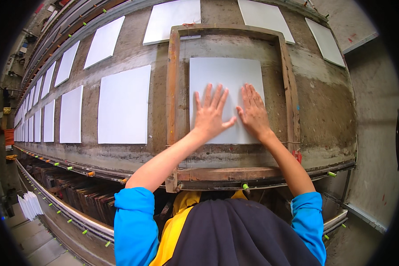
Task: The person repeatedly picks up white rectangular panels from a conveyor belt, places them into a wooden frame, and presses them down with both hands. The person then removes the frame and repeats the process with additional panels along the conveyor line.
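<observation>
Your dark apron bib (239,235) and blue sleeves (135,221) sat closest to the lens, below the frame (173,102).

Sheet (226,97): white, rectangular, lay flat inside the wooden frame, a bit right of the frame's centre, its edges clear of the frame's rails on all sides. It looked thin and light, probably soft or limp like cloth or paper, so likely to crease or slide if pushed hard; I'd judge it best taken at a corner or edge, pinched, not grabbed mid-panel. Whether it was tacked down to the bed, can't tell.

Left hand (210,115): flat, palm down on the sheet's lower middle, fingers spread wide, thumb out toward the right hand. Not gripping anything, just pressing.

Right hand (254,113): also flat and palm down on the sheet's lower right part, fingers closer together, pointing away from you. Nothing clasped. The thumbs of both hands nearly met.

Both forearms came up bare from the sleeves, crossing the frame's near rail, elbows out, wrists roughly straight.

Table (323,111): long, stained, grey-brown, carrying the frame. More white sheets (124,104) lay in rows left of the frame, running far off, with others beyond the frame's far rail. Below the frame's left side, a rack of dark boards (84,190) and a white stack (30,205) on the floor.
</observation>
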The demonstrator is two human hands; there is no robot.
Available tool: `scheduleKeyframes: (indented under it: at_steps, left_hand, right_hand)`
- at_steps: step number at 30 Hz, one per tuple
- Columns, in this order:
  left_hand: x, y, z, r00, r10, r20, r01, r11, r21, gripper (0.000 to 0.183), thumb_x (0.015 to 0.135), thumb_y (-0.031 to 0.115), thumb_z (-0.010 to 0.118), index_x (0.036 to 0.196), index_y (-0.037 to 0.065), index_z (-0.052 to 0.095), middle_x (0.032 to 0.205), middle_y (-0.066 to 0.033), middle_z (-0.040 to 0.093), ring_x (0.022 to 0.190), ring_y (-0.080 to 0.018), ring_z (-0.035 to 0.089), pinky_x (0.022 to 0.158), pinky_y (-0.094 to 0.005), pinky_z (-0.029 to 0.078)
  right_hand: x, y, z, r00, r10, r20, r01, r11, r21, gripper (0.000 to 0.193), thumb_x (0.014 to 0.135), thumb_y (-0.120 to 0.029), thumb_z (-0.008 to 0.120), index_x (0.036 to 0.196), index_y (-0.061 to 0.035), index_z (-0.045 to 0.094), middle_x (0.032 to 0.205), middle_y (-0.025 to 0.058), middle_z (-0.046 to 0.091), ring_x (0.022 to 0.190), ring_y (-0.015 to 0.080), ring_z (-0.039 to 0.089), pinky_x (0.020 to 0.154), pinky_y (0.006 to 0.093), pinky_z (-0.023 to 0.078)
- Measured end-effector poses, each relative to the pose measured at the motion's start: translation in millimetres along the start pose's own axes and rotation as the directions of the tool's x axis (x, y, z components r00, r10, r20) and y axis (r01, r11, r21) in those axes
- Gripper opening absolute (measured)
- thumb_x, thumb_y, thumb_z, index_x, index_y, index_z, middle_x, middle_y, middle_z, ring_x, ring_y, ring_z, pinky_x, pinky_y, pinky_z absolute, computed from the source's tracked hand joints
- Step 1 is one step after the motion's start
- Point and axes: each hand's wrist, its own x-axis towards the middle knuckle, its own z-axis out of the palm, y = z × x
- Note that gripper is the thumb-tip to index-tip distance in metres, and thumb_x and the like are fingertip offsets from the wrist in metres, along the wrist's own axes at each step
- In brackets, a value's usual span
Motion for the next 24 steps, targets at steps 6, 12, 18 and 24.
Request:
scheduleKeyframes:
  at_steps: [6,12,18,24]
  left_hand:
    - [67.2,-41.7,6.7,0.979,-0.160,-0.124,0.160,0.987,-0.006,0.088,0.077,0.053,0.052,0.138,0.000,0.015,0.145,-0.0138,0.014,0.135,-0.0270,0.008,0.108,-0.0479,0.006]
    - [80.4,-46.1,5.3,0.992,-0.118,-0.054,0.119,0.993,0.024,0.078,0.079,0.048,0.051,0.140,0.010,0.019,0.145,-0.0080,0.018,0.135,-0.0315,0.008,0.105,-0.0565,0.004]
    - [93.9,-43.0,7.9,0.998,-0.048,-0.048,0.049,0.998,0.030,0.066,0.082,0.034,0.048,0.139,0.014,0.023,0.144,-0.0013,0.021,0.134,-0.0343,0.007,0.098,-0.0678,0.001]
    - [98.9,-40.0,4.8,0.998,-0.052,-0.026,0.053,0.998,0.036,0.064,0.084,0.033,0.047,0.139,0.009,0.022,0.144,-0.0044,0.021,0.135,-0.0322,0.006,0.102,-0.0632,0.001]
  right_hand:
    - [65.5,34.6,9.8,0.992,0.038,-0.124,-0.039,0.999,-0.006,0.053,0.090,-0.028,0.039,0.133,0.0038,0.030,0.139,0.0179,0.029,0.131,0.0256,0.024,0.109,0.0358,0.019]
    - [89.7,42.2,16.1,0.993,0.000,-0.114,0.001,1.000,0.004,0.050,0.088,-0.019,0.040,0.131,0.0045,0.032,0.137,0.0197,0.032,0.129,0.0273,0.029,0.108,0.0377,0.022]
    - [115.7,15.4,15.5,0.981,-0.102,-0.165,0.144,0.954,0.264,0.059,0.081,-0.005,0.044,0.137,-0.0021,0.023,0.130,0.0195,0.041,0.122,0.0300,0.039,0.104,0.0382,0.029]
    - [120.4,17.0,16.5,0.980,-0.070,-0.188,0.121,0.953,0.279,0.060,0.083,-0.006,0.045,0.138,-0.0034,0.020,0.127,0.0164,0.046,0.120,0.0300,0.042,0.102,0.0376,0.033]
